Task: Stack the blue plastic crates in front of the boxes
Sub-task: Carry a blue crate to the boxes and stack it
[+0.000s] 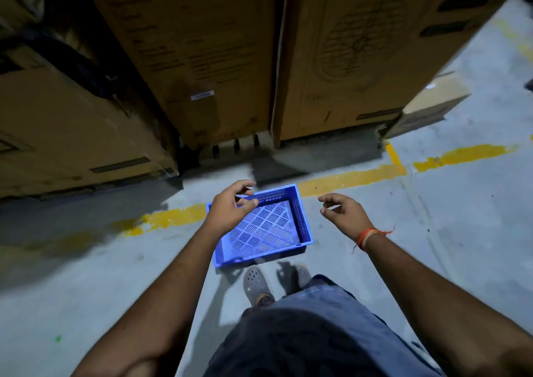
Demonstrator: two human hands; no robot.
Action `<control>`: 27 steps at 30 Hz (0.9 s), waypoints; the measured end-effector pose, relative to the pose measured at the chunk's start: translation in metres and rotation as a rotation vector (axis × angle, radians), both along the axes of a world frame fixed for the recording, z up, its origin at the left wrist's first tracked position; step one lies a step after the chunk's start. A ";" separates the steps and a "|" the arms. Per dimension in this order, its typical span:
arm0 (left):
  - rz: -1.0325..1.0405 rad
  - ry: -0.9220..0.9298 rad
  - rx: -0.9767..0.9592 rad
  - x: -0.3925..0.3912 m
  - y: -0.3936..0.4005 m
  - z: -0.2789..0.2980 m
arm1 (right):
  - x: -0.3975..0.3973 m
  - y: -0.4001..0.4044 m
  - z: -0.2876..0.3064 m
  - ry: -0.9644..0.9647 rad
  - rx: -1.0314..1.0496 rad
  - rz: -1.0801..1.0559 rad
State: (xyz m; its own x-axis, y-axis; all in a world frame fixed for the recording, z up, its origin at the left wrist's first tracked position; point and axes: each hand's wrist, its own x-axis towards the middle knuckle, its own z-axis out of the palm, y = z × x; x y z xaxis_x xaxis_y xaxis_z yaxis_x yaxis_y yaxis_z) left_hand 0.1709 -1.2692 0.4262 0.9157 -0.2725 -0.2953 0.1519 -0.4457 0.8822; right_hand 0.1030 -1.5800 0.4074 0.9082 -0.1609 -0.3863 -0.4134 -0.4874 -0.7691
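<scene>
Item: one blue plastic crate (266, 226), shallow, slotted base, empty. It lay on the concrete floor (86, 275) across a yellow painted line (352, 177), just in front of the tall cardboard boxes (202, 59), with a strip of bare floor between them. We saw only this one crate; no second crate was in view.

Hands: our left hand (230, 208) hung above the crate's far left corner, fingers loosely curled, gripping nothing. Our right hand (340, 211) hung beside the crate's right edge, likewise loosely curled and holding nothing; a red-orange thread (367, 237) circled that wrist.

Surroundings: our grey clogs (255, 284) stood just short of the crate's near edge.

Risks, as we judged them: the next crate, if set down skewed, would ride on the rim and not nest; our feet, so close, could nudge the base crate off its place; dim light would make alignment harder.
</scene>
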 end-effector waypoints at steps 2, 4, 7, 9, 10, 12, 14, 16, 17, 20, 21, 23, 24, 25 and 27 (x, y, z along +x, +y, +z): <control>-0.083 0.005 0.001 0.005 -0.021 0.000 | -0.014 -0.016 0.002 -0.001 -0.014 -0.038; -0.175 0.016 0.002 0.008 -0.045 0.002 | -0.028 -0.034 0.004 0.001 -0.015 -0.095; -0.333 0.011 0.034 0.013 -0.088 0.010 | -0.051 -0.065 0.007 0.009 0.004 -0.215; -0.408 0.015 0.046 0.018 -0.118 0.013 | -0.069 -0.086 0.008 0.007 0.019 -0.292; -0.436 0.019 0.044 0.020 -0.134 0.014 | -0.077 -0.098 0.008 0.005 0.022 -0.327; -0.482 0.021 0.042 0.023 -0.168 0.015 | -0.095 -0.123 0.009 0.013 0.024 -0.383; -0.533 0.021 0.030 0.023 -0.204 0.015 | -0.113 -0.149 0.010 0.023 0.024 -0.434; -0.605 0.022 0.035 0.021 -0.243 0.014 | -0.133 -0.175 0.011 0.017 0.031 -0.501; -0.646 0.022 0.040 0.020 -0.263 0.014 | -0.143 -0.188 0.011 0.010 0.035 -0.540; -0.740 0.030 0.039 0.013 -0.326 0.009 | -0.176 -0.227 0.011 -0.006 0.045 -0.650; -0.774 0.027 0.039 0.009 -0.347 0.007 | -0.188 -0.239 0.010 -0.008 0.050 -0.691; -0.852 0.008 0.036 -0.001 -0.388 0.006 | -0.213 -0.258 0.009 -0.020 0.050 -0.775; -0.891 0.001 0.032 -0.006 -0.408 0.005 | -0.225 -0.266 0.008 -0.023 0.050 -0.822; -0.929 -0.004 0.027 -0.012 -0.427 0.006 | -0.237 -0.272 0.009 -0.026 0.052 -0.869; -1.006 -0.002 0.016 -0.024 -0.462 0.009 | -0.257 -0.283 0.010 -0.034 0.057 -0.955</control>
State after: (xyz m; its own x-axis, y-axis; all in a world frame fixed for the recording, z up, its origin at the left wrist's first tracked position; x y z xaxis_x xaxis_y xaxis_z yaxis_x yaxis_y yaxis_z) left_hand 0.1471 -1.7312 0.4357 0.2629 -0.9154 -0.3047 -0.3027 -0.3781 0.8749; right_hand -0.1543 -1.8634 0.4170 0.4137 -0.8215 -0.3924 -0.5945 0.0827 -0.7999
